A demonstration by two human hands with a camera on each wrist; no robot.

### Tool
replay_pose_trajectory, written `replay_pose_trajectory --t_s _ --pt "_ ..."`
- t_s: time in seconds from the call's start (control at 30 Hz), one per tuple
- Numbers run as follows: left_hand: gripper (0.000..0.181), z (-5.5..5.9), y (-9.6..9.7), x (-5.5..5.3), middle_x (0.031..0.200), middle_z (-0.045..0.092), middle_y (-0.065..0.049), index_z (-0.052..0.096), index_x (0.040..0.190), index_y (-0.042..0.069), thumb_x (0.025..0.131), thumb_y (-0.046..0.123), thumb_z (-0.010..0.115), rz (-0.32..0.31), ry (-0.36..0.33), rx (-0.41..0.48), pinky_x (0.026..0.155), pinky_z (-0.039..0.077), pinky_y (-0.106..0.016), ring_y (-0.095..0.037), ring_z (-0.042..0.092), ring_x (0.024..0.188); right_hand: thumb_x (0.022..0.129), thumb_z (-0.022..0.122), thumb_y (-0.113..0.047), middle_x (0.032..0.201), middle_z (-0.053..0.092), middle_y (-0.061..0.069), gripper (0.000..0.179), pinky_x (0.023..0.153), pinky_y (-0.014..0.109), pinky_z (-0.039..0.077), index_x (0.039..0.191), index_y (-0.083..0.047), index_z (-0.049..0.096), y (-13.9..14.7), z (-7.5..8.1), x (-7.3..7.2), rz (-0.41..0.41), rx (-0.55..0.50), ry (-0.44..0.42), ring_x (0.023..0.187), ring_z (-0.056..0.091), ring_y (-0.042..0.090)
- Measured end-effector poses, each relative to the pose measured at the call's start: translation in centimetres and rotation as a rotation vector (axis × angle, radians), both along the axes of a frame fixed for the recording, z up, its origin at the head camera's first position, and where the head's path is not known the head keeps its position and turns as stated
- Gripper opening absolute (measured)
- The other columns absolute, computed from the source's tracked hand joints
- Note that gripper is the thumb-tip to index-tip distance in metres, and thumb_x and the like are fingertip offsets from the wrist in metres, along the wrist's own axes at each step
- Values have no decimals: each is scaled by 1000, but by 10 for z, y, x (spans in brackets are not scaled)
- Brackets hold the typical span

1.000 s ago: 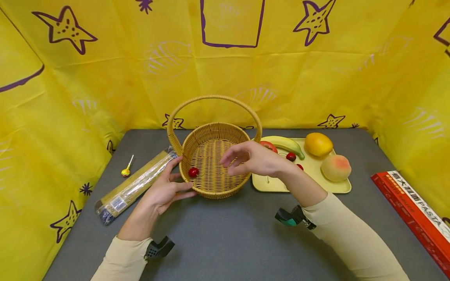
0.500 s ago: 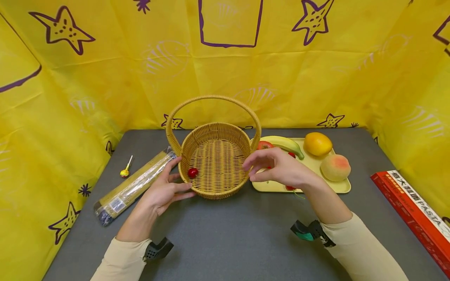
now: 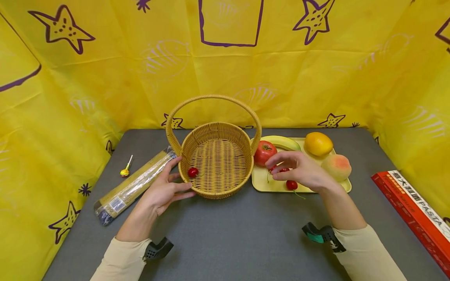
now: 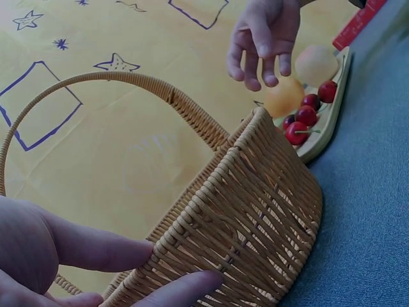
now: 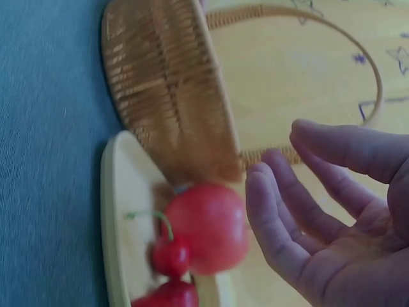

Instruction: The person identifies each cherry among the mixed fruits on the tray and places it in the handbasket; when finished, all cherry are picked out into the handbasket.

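A wicker basket (image 3: 218, 194) with a tall arched handle stands mid-table, one cherry (image 3: 192, 172) lying inside at its left. My left hand (image 3: 163, 191) touches the basket's near left rim with extended fingers; in the left wrist view one fingertip meets the rim and another lies along the outer wall. Above the cream tray (image 3: 261, 185) hovers my right hand (image 3: 304, 169), thumb and fingers apart, holding nothing. Below it are several cherries (image 3: 291, 185), partly hidden by the hand. On the tray also lie a tomato (image 3: 264, 153), a banana (image 3: 283, 142), a yellow mango-like fruit (image 3: 318, 144) and a peach (image 3: 336, 168).
Left of the basket lies a long clear-wrapped package (image 3: 135, 187), with a lollipop (image 3: 125, 171) beyond it. A red pasta box (image 3: 411, 214) lies along the right edge. Yellow patterned cloth (image 3: 225, 70) stands behind and on both sides of the grey table.
My right hand has moved right, from over the basket to above the tray's cherries. The tomato and front cherry have come into fuller view. My left hand has stayed at the basket.
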State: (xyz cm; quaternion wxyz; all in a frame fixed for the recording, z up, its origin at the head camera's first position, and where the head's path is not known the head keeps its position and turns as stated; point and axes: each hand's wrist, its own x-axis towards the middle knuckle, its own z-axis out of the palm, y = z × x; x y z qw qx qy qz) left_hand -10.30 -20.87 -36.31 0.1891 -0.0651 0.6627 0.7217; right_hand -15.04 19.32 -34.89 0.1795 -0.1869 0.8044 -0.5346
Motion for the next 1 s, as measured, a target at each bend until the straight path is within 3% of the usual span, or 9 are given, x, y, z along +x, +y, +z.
replay_pose_trajectory --t_s 0.2,0.33,1.0 --pt "96 0 0 -1 162 19 -33 5 168 25 97 -14 57 -4 2 1 93 63 -44 -45 59 126 91 78 -4 123 66 31 33 83 31 64 121 5 69 19 -6 0 -49 21 -31 103 70 29" --pt "96 0 -1 -1 161 19 -32 5 168 26 98 -14 58 -5 3 1 93 63 -44 -45 59 126 91 75 0 123 67 30 32 83 28 63 122 6 68 30 -10 1 -64 44 -39 98 71 23" --pt "96 -1 -1 0 161 20 -32 6 168 26 98 -13 59 -7 6 4 93 63 -45 -42 60 125 85 78 2 117 67 25 34 78 28 61 118 5 70 60 -23 1 -52 147 -41 94 63 28"
